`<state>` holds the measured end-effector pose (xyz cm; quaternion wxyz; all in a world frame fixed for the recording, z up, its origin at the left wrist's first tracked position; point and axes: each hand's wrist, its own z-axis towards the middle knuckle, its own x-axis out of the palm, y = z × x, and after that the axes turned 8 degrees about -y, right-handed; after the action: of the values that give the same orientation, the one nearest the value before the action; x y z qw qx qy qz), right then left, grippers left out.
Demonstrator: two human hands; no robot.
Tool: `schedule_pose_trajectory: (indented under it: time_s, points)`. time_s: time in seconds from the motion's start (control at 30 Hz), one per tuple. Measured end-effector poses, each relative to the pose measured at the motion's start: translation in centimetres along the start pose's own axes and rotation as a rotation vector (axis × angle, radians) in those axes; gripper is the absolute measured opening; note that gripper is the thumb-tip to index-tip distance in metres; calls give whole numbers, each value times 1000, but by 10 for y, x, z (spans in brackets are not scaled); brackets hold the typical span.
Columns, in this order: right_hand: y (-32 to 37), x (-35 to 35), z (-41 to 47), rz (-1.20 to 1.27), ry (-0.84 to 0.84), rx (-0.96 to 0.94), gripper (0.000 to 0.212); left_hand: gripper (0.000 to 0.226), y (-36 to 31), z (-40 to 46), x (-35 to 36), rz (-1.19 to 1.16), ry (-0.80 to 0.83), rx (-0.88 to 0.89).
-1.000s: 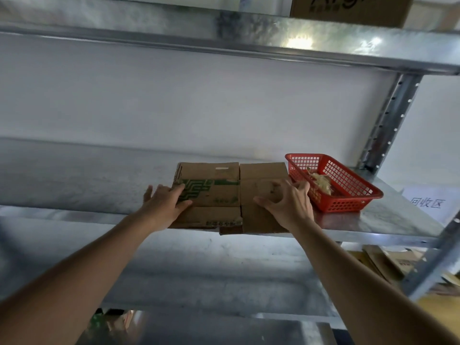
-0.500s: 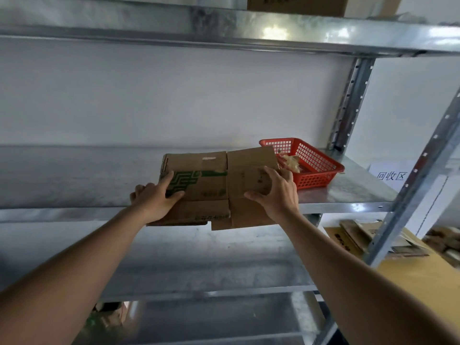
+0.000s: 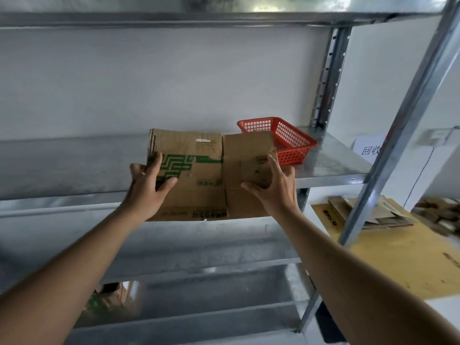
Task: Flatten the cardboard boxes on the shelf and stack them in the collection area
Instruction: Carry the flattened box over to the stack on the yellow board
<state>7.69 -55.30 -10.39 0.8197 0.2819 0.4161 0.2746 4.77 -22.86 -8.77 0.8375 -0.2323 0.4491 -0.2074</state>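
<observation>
A flattened brown cardboard box (image 3: 201, 175) with a green printed pattern is tilted up, its near edge past the front of the metal shelf (image 3: 331, 165). My left hand (image 3: 146, 188) grips its left edge, thumb on the printed face. My right hand (image 3: 271, 188) grips the right panel, thumb on top and fingers round the edge. To the right, beyond the shelf post, flattened cardboard pieces (image 3: 373, 210) lie stacked on a yellow-brown sheet (image 3: 398, 257).
A red plastic basket (image 3: 291, 140) stands on the shelf just behind the box's right side. A slanted metal post (image 3: 403, 125) crosses the right of the view. A white paper sign (image 3: 368, 148) hangs on the wall. Lower shelves lie beneath.
Both hands have lifted the flattened box off the shelf and tilted it toward me. The view has swung right, showing more of the stacked cardboard.
</observation>
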Motion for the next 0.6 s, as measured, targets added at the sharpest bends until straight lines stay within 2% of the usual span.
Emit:
schedule_pose_trajectory:
  time_s: [0.13,0.4,0.6]
  points:
    - [-28,-34,-16,1,-27,14,110,86,-27,-26,16,-21,0,67]
    - [-99,-118,-49,6,-11,43,108,90,-105,-90,55,-65,82,42]
    - [-186,-208,-69,-52,96,69,115,118,-168,-155,110,-106,283,24]
